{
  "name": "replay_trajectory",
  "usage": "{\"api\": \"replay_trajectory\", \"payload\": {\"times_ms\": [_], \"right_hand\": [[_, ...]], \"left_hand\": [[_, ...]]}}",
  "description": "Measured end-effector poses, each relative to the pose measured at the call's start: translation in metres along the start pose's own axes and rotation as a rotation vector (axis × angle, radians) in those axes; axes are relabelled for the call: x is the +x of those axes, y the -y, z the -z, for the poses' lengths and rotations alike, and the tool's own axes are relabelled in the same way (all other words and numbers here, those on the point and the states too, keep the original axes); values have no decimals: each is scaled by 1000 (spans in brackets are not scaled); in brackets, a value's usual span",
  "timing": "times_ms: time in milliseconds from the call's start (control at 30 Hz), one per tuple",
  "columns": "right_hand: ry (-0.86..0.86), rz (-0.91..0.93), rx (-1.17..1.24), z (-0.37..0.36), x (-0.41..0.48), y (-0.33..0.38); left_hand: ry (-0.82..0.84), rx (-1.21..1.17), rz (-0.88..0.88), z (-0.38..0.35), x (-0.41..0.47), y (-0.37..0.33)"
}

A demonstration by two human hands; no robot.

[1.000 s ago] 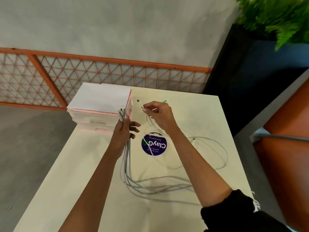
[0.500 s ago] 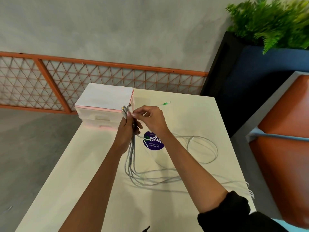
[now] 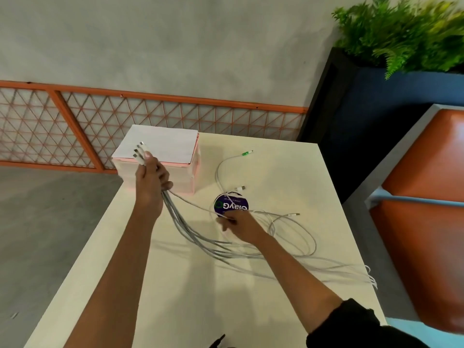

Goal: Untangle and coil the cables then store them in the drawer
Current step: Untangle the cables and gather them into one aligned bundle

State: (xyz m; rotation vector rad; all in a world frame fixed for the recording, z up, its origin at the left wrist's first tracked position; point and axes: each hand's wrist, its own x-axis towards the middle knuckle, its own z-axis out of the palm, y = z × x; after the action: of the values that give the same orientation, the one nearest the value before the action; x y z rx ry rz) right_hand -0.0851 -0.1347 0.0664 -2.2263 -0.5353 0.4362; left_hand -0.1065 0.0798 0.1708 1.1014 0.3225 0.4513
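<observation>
Nearest us, our right hand lies low on the worktop, fingers curled and, as far as the blur lets us tell, pinching one thin strand of the cables. Our left hand is raised, its fist closed round a bundle of plug ends that stick out above the knuckles. The strands fan from that fist down across the worktop, and some loops hang over its right edge.

We judge the risk lies there. Pulling one strand while the others lie crossed could tighten a knot rather than free it, and the overhanging loops could drag the slack off the edge. A loosened left grip could let the gathered ends slip apart. Further off, a loose cable with a green plug lies by itself and is easy to overlook. The drawer unit at the far left corner looks closed to us.

The worktop is pale cream and smooth, with a round purple sticker. Beyond it are an orange lattice fence, a grey wall, a fern planter and an orange seat.
</observation>
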Motion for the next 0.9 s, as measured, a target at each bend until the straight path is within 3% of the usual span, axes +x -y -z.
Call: {"api": "replay_trajectory", "payload": {"times_ms": [167,333,467,600,733,833,900], "right_hand": [[-361,-318,-476,53,-4,-48],[-781,-523,-123,118,6,-47],[-902,-409,107,156,25,-27],[-1026,-130,11,165,26,5],[-990,186,0,167,20,21],[-792,223,63,153,17,24],[-610,105,-167,139,20,22]], "left_hand": [[-105,58,-21,24,4,-3],[-147,164,-13,36,2,3],[-112,252,-10,34,-2,14],[-98,294,-14,33,-2,20],[-112,285,-21,36,-2,19],[-90,241,-16,32,-3,20],[-87,201,-6,28,-4,20]]}}
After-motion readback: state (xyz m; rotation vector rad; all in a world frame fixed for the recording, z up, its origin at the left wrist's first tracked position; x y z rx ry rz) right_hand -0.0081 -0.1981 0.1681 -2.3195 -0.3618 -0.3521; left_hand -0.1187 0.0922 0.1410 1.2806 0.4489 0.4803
